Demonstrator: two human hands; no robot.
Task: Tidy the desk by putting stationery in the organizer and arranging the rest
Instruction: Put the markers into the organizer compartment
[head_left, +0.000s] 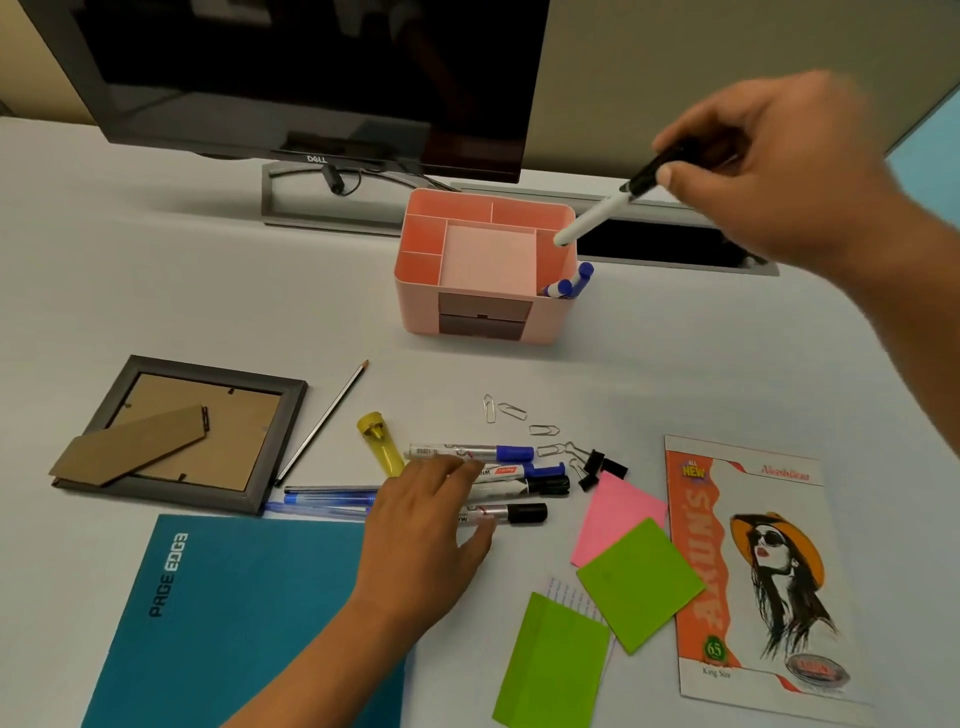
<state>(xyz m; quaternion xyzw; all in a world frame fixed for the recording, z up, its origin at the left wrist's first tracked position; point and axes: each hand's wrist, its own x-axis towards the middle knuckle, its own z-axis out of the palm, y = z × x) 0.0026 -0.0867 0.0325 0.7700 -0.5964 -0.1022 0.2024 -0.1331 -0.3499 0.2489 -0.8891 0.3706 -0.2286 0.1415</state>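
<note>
We are pinching a black-capped marker (605, 208) in our right hand (789, 171), angling it into the pink organizer (485, 270); our left hand (431, 525), fingers spread, is reaching for markers (498, 480) nearer us.

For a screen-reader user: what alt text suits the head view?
A right hand lowers a black-capped marker into a pink organizer already holding blue markers, while the left hand rests on markers among paper clips, sticky notes and notebooks.

Head camera looks steeply down at desk (208, 291).
</note>
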